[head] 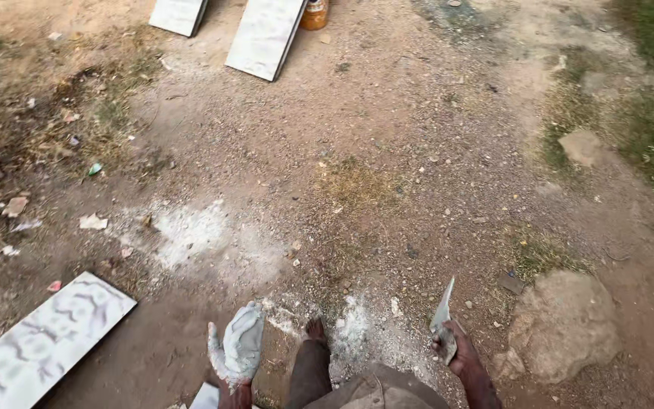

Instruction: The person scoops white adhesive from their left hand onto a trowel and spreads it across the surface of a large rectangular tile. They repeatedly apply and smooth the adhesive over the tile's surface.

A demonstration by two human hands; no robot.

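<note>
Left hand: our left hand (238, 351), at about 7 o'clock in the view, is coated in pale grey paste; the fingers lie together and nearly straight, gripping nothing we can see.
Right hand: our right hand (456, 350), at about 5 o'clock, has its fingers clamped on a scraper (443, 318) whose smeared blade points up toward 12 o'clock.
Nearest slab: a marbled tile (43, 337) lies flat at 8 o'clock, well apart from both hands.
Far slabs: two pale tiles (265, 36) rest at 11 to 12 o'clock, with an orange tin (314, 14) just beside the right one.
Ground: bare dirt (387, 151) with white powder patches (191, 231) at 9 o'clock of our foot (316, 328).
Stone: a large rock (563, 324) sits at 3 o'clock of the scraper hand.
Risk, footing: we judge the rock and loose gravel could trip a bare foot.
Risk, blade: the upturned blade could nick our leg if the arm swings inward.
Risk, paste: wet paste may drip or pick up grit from the dirt.
</note>
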